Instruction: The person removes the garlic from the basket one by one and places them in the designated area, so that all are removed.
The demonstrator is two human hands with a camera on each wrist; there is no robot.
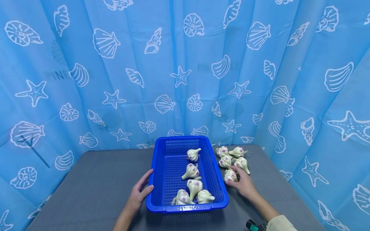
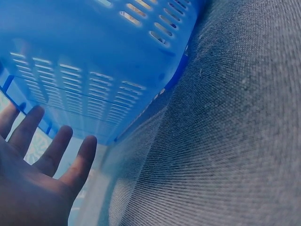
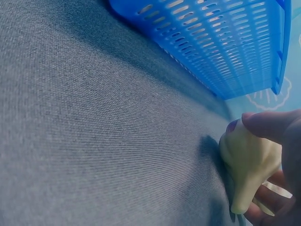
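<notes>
A blue plastic basket with slotted walls holds several garlic bulbs, mostly along its right side and near end. At the basket's left rim is my left hand, its thumb and forefinger tips touching the edge. The left wrist view has its fingers spread and nearly straight beside the slotted wall. Right of the basket, my right hand grips a garlic bulb between thumb and fingers, low over the tabletop. More garlic bulbs lie clustered just beyond that hand.
A grey cloth covers the table. Blue curtains with white shell prints hang behind and at both sides. Near the right sleeve lies a black and teal object, partly cut off by the frame.
</notes>
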